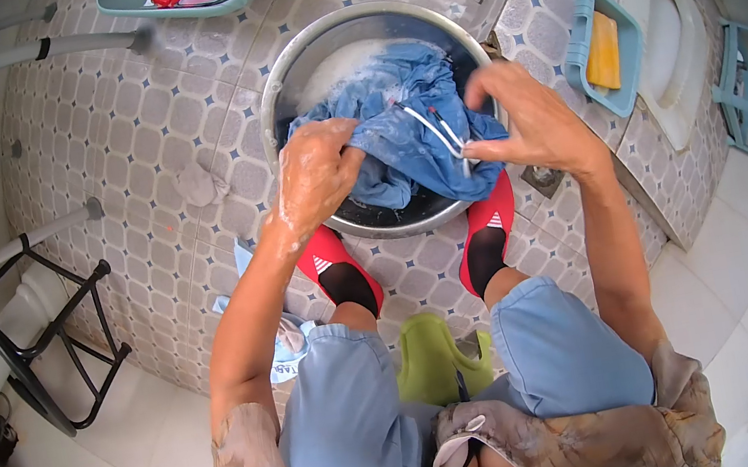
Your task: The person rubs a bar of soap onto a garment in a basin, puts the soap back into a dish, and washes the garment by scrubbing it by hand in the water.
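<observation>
A wet blue garment (pixel 423 141) with a white drawstring lies bunched in a round metal basin (pixel 270 87) on the tiled floor. Suds and water show at the basin's back. My left hand (pixel 319 168), with foam on its wrist, is closed on a fold of the garment at the left side. At the basin's right rim, my right hand (pixel 538 122) has thumb and fingers spread apart, the fingertips slightly blurred. Its thumb is close to the garment near the drawstring; whether it touches the cloth I cannot tell.
A blue soap dish (pixel 577 51) with a yellow bar (pixel 602 52) sits on the tiled ledge at right. A teal tub (pixel 203 10) with red items stands at the back. A black-framed stool (pixel 55 336) is at left, a green stool (pixel 429 358) between my legs.
</observation>
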